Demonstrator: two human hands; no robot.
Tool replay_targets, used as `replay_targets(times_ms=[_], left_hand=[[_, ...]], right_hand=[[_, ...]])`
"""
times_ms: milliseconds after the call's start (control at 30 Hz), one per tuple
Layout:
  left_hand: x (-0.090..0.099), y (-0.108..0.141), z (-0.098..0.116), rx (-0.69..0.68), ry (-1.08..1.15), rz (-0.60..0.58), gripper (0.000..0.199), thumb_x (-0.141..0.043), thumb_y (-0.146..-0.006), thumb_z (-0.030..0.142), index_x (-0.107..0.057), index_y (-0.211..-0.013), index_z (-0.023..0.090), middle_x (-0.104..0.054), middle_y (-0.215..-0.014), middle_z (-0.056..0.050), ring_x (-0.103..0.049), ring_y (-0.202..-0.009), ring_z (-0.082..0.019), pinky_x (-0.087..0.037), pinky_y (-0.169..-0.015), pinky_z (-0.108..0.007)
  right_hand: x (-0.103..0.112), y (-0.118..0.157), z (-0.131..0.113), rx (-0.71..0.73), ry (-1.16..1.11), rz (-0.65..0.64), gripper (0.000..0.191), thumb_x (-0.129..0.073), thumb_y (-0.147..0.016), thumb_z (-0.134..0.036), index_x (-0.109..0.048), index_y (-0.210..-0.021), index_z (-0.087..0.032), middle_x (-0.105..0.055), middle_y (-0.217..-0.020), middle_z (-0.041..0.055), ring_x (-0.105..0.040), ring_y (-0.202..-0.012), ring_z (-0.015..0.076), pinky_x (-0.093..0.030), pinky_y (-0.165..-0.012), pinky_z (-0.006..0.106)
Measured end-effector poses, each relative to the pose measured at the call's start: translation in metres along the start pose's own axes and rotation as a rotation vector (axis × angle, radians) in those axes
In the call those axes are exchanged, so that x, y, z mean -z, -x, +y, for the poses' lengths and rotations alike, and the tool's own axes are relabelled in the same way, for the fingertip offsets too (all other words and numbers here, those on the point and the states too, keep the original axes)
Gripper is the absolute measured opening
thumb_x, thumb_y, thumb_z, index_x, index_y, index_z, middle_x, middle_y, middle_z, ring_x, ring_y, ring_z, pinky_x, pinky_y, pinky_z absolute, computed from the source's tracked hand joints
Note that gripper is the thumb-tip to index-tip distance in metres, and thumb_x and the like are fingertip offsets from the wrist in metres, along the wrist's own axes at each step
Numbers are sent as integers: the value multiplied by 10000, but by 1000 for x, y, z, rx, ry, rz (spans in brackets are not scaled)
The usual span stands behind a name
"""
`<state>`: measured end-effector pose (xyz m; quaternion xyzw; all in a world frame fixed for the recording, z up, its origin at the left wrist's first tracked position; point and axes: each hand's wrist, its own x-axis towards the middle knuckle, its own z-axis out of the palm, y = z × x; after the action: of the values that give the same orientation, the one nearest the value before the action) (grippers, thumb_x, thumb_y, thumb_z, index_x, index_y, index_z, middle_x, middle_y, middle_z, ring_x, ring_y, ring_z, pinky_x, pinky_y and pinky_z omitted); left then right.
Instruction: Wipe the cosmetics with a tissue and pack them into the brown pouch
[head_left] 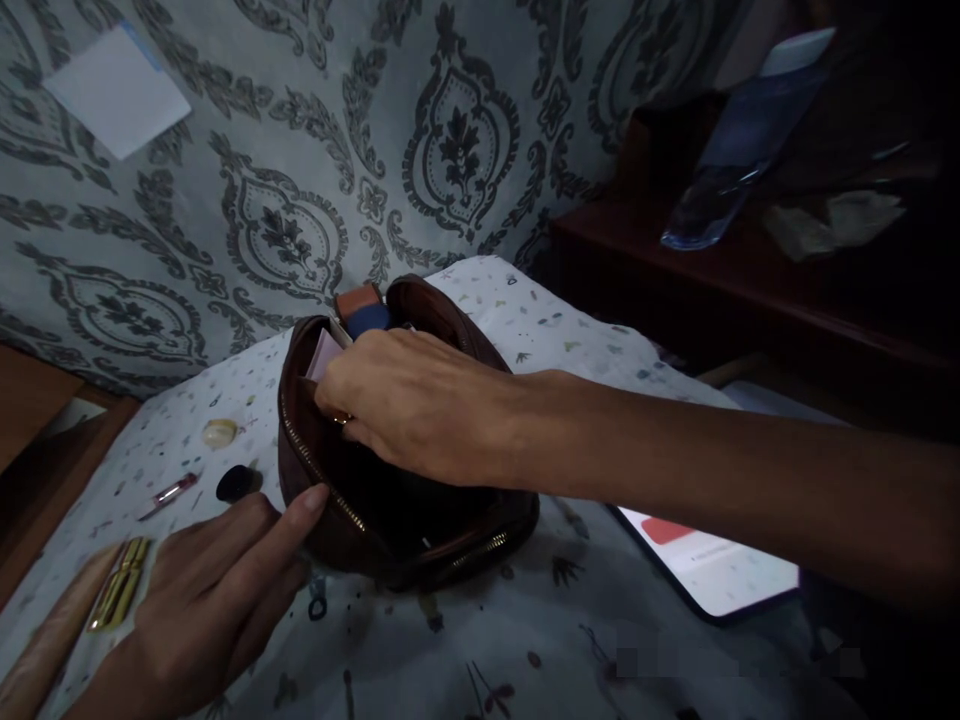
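A dark brown zippered bag (300, 480) lies open on the patterned sheet. My right hand (420, 400) reaches into it from the right, its fingertips hidden inside, beside a pale pink item (326, 352) standing in the bag. A blue item (367, 318) shows behind the knuckles. My left hand (217, 590) rests at the bag's left edge, its index finger stretched out against the zipper side and its other fingers bent below. Nothing shows in the left hand.
Left of the bag lie a round cream item (219, 432), a black cap (235, 483), a small pink tube (174, 490) and gold tubes (120, 585). A lit phone (712, 570) is at right. A clear bottle (742, 150) stands on the dark red furniture (637, 240).
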<state>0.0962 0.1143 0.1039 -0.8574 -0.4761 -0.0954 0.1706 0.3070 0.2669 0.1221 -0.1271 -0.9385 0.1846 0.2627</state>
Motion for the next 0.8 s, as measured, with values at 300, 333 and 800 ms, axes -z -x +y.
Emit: replay_targets(times_ms=[300,333,800], left_hand=[[-3,-2,7,-40,-22,13,637,-363,-971,112,-166,-1559,257,-564,-639,6,-567,-576,-152,-422,-496,-239],[-3,-4,8,-44,-22,28,641,-368,-964,100,-179,-1557,250,-550,-628,12,-546,-553,-145,-406,-482,-236],[6,-12,4,-169,-49,-46,694,-382,-933,46,-108,-1560,161,-548,-600,36,-522,-526,-106,-428,-476,-188]], right_hand=[[12,-4,-1,-28,119,-20,151,-542,-860,-86,-634,-953,-161,-623,-794,0,-612,-786,149,-432,-700,250],[12,-4,0,-19,125,-14,158,-536,-863,-85,-632,-963,-159,-620,-783,-4,-609,-771,143,-431,-703,251],[34,1,-1,65,101,-169,196,-621,-807,-21,-630,-675,-166,-587,-629,-61,-474,-530,56,-323,-527,225]])
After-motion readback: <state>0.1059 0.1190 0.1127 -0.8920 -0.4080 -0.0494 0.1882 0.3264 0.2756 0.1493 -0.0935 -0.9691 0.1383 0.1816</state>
